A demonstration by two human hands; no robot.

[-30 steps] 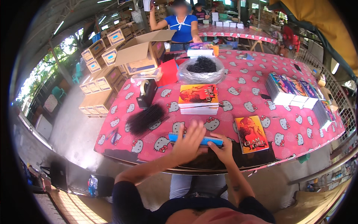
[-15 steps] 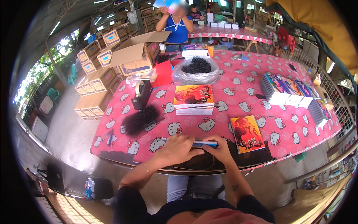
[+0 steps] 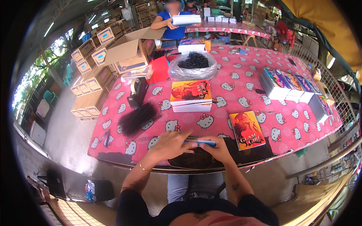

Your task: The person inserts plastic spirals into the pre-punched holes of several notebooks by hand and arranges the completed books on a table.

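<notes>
Between my hands is a notebook, seen almost edge-on, with blue on its edge. My left hand is closed on its left end, with the index finger stretched out along the top. My right hand pinches the right end, thumb on the near side. Both hands are just above a dark mat at the table's near edge. Right of them lies a notebook with a red and orange cover. Beyond, a stack of similar notebooks stands near a bundle of thin black binding coils.
A tape dispenser, a plastic bag of black curly scraps and an open carton stand farther back on the pink table. Notebook stacks line the right side. Across the table, a person holds a white-paged block.
My left index finger has stretched out and my hands have shifted slightly along the notebook. Across the table, the person has lowered a raised book to chest height. The view has shifted a little.
</notes>
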